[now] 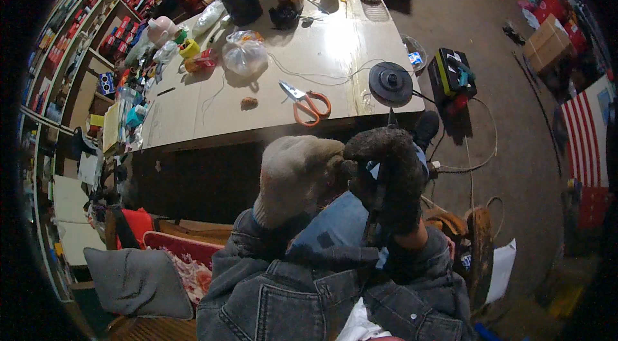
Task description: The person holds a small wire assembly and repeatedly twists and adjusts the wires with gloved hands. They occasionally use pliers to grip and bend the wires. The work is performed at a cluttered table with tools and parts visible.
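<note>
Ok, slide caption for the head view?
Pale-gloved left hand beside dark-gloved right hand holding a slender dark tool, before a table with orange-handled scissors.

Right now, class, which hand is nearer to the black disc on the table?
Right. The right hand is on the near side of the black disc, just below it in the picture; the left hand is farther off, below and to the left.

One worker before me, wearing: jacket (290, 302), charcoal denim, long sleeves, its front showing heavy seams, a stitched pocket (291, 314) and a small pale round fastener (412, 316); left glove (295, 177), thick, pale grey-beige, looking fuzzy; right glove (394, 157), blackish, looking rough; trousers (347, 215), blue, bearing a darker squarish patch (327, 238); white fabric (360, 323) showing at the chest.
</note>
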A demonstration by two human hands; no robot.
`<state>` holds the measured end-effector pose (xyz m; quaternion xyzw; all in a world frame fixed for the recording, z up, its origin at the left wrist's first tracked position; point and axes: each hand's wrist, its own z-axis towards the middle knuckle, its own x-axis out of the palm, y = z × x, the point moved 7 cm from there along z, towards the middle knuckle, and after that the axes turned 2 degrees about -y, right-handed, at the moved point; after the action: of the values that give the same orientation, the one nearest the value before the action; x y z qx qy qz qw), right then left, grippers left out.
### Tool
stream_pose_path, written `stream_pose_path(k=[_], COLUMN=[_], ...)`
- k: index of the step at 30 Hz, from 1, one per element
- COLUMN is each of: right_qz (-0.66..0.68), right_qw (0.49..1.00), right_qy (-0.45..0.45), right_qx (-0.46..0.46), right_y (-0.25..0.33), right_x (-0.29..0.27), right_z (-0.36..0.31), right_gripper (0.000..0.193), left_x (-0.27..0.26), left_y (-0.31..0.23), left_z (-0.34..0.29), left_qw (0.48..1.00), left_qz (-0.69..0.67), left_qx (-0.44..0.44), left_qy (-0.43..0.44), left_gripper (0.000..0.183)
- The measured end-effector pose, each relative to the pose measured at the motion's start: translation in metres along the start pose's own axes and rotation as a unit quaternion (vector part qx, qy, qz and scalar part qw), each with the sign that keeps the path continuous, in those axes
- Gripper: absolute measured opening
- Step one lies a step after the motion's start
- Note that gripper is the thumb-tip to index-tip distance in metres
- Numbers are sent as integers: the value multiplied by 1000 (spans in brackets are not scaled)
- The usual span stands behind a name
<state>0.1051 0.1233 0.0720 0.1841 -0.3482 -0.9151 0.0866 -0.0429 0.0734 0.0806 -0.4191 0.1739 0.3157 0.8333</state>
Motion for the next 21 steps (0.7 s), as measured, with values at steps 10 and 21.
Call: stream_pose_path(k=[10, 21], right_qz=[6, -54], right_qw=[994, 995], right_qy=[-20, -47], right_qx=[105, 68], right_y=[-10, 0], right_x=[12, 12], right_z=[-21, -25], right_gripper=[38, 34], left_x=[13, 10], left_y=[-10, -25], left_z=[1, -6], left_qw=[999, 995], left_qz=[9, 49], left_qx=[-44, -37], left_qy=[9, -84], left_gripper=[20, 24])
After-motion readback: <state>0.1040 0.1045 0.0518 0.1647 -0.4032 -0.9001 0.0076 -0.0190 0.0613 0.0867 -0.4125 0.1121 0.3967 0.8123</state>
